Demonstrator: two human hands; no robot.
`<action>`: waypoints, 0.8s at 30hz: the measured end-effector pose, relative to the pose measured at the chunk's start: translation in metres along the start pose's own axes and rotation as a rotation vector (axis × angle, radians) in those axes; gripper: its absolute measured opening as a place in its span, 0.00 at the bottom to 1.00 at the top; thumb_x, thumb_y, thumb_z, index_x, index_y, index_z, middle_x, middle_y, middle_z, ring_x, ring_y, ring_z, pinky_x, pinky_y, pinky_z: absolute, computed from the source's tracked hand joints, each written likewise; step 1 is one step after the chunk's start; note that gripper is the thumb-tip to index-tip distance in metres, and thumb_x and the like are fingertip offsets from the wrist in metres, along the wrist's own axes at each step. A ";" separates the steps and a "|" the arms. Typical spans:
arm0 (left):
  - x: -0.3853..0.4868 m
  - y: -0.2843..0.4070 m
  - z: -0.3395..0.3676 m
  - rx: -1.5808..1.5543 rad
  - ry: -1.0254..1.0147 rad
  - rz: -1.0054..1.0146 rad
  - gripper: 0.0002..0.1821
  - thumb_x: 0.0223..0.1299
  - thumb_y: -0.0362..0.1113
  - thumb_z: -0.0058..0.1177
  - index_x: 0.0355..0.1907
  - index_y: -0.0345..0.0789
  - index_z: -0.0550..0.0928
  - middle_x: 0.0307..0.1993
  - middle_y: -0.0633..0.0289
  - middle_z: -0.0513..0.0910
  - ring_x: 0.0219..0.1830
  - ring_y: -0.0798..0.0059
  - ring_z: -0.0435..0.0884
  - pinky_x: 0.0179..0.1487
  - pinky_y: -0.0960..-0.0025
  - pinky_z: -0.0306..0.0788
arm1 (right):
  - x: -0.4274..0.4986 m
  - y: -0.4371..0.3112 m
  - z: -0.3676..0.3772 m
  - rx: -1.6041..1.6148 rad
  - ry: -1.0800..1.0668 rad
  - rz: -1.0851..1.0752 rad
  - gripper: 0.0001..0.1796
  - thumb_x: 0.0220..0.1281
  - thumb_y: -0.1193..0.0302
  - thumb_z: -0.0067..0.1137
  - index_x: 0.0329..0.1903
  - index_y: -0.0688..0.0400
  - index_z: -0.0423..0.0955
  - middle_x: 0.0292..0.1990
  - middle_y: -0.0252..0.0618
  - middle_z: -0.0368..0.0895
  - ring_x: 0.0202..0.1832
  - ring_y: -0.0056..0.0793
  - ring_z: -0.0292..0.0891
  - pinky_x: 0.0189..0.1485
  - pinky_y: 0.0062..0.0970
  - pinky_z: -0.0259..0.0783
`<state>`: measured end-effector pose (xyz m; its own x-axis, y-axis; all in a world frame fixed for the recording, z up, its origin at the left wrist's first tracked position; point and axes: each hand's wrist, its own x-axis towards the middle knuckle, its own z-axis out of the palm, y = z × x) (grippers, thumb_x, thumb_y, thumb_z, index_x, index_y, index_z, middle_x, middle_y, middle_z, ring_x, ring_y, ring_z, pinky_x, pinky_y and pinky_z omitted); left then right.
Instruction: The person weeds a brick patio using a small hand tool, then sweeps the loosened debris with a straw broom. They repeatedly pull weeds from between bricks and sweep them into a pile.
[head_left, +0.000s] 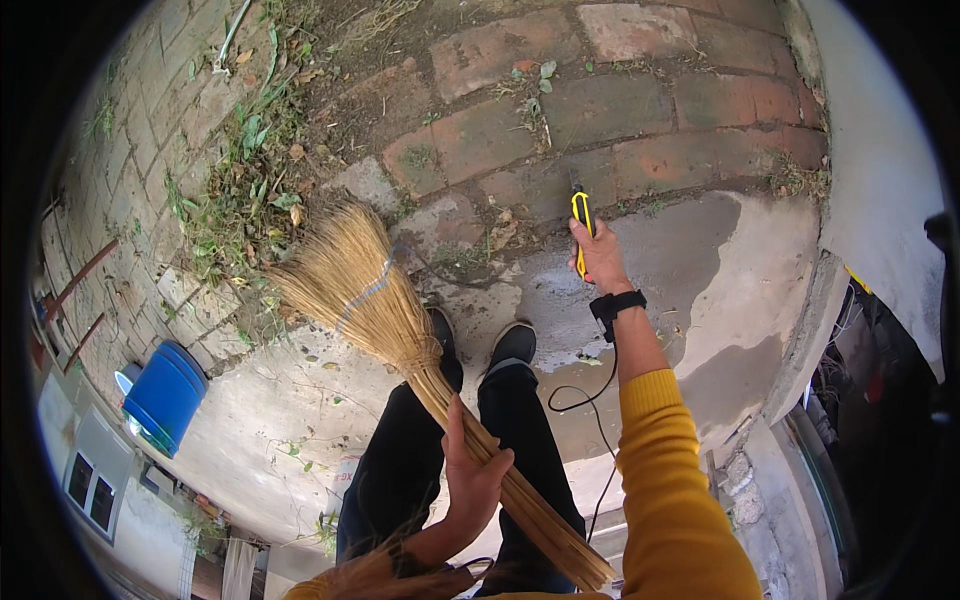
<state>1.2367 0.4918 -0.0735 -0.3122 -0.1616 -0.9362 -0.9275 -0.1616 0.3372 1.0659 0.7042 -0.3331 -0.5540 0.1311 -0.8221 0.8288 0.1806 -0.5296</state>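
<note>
My left hand (472, 480) is closed around the stalk handle of a straw broom (352, 285), which slants across my legs. The broom's fanned bristles point up and to the left, beside a heap of pulled weeds and dry leaves (240, 202). A blue-white stitched cord runs across the bristles. In my right hand (604, 259) is a yellow-and-black utility knife (582, 225), held over wet concrete with its tip towards the bricks. What is at the tip is hard to make out.
Worn brick paving (607, 109) with soil and small weeds lies ahead. A blue bucket (169, 397) stands to the left. A pale wall (877, 150) bounds the right side. A black cable (592, 405) hangs from my right wrist strap. My shoes (514, 343) stand on concrete.
</note>
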 end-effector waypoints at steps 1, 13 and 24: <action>0.000 0.001 -0.002 0.011 -0.017 0.008 0.53 0.49 0.14 0.51 0.77 0.43 0.47 0.62 0.66 0.63 0.47 0.79 0.73 0.51 0.76 0.72 | -0.002 0.003 0.003 0.008 0.010 0.014 0.17 0.66 0.58 0.59 0.35 0.60 0.69 0.17 0.33 0.71 0.14 0.22 0.69 0.16 0.24 0.67; -0.005 0.008 -0.009 0.025 -0.003 -0.023 0.51 0.48 0.17 0.52 0.77 0.42 0.50 0.65 0.61 0.60 0.49 0.74 0.72 0.53 0.73 0.73 | -0.026 0.066 0.039 -0.466 -0.159 -0.070 0.23 0.66 0.54 0.57 0.37 0.66 0.72 0.20 0.49 0.77 0.22 0.38 0.79 0.24 0.36 0.73; -0.006 0.009 -0.008 0.018 0.035 -0.001 0.51 0.47 0.20 0.56 0.76 0.38 0.51 0.47 0.58 0.64 0.46 0.71 0.71 0.49 0.72 0.72 | -0.025 0.060 0.066 -0.873 0.005 -0.343 0.23 0.68 0.50 0.51 0.43 0.60 0.70 0.30 0.59 0.81 0.36 0.62 0.78 0.38 0.53 0.72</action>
<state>1.2321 0.4834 -0.0636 -0.3046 -0.1955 -0.9322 -0.9312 -0.1445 0.3346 1.1350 0.6475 -0.3579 -0.7592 -0.0614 -0.6479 0.2686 0.8773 -0.3978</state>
